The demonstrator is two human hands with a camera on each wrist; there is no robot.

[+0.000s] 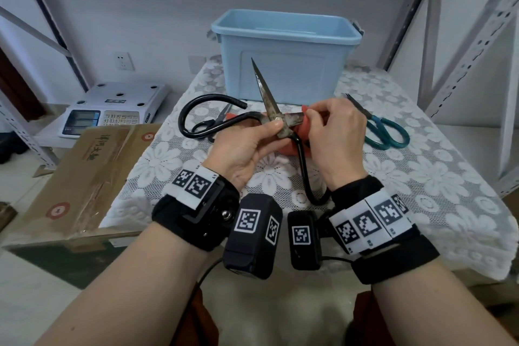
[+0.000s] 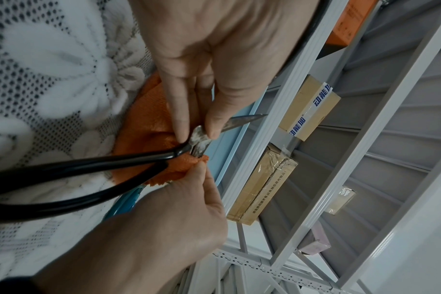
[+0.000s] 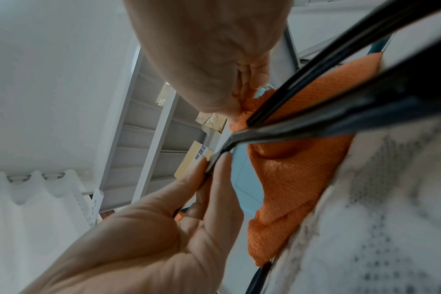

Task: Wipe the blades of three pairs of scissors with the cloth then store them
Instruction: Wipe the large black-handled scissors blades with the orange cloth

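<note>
Large rusty scissors [image 1: 263,86] with black loop handles are held wide apart above the lace-covered table. My left hand [image 1: 269,135] pinches them at the pivot [image 2: 199,139] between thumb and fingers. My right hand [image 1: 317,121] grips an orange cloth [image 1: 302,128] folded round the blade that points right; the other blade points up, bare. The cloth [image 2: 144,123] hangs beneath the scissors, also visible as the cloth [image 3: 290,169] in the right wrist view. Green-handled scissors [image 1: 389,132] lie on the table at the right. Small black scissors [image 1: 216,121] lie behind the big handle.
An uncovered light blue plastic bin [image 1: 280,73] stands at the table's back. An electronic scale [image 1: 112,109] and a cardboard box [image 1: 92,171] sit to the left. Grey metal shelving [image 1: 477,36] rises on the right and behind.
</note>
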